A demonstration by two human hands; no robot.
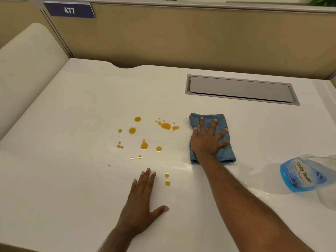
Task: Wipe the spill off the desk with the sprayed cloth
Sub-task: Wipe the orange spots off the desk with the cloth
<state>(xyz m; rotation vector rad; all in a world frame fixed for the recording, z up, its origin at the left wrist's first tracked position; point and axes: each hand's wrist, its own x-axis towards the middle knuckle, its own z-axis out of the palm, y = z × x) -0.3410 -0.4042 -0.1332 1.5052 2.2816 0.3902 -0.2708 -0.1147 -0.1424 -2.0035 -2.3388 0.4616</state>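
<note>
Pressing flat on the folded blue cloth (211, 139), the right hand (207, 140) lies palm down with its fingers (212, 126) spread wide across the fabric. The cloth lies on the white surface (72, 179), right of centre, between the grey cable hatch (240, 90) near the far edge and the near edge. It is folded into a rough rectangle, and its left edge sits just beside the rightmost drops of the spill (143, 144) without visibly covering them.

The spill consists of scattered amber drops around the middle of the surface, with 2 separate drops nearer the near edge, just right of the left hand's fingertips.

The left hand (143, 202) rests palm down on the bare surface toward the near edge, holding nothing. Its 4 fingers lie close together and the thumb is angled out to the right.

A spray bottle (305, 175) with a blue label stands near the right edge, well apart from the cloth. A tan partition (181, 37) with a sign reading 477 (69, 10) runs behind the far edge.
</note>
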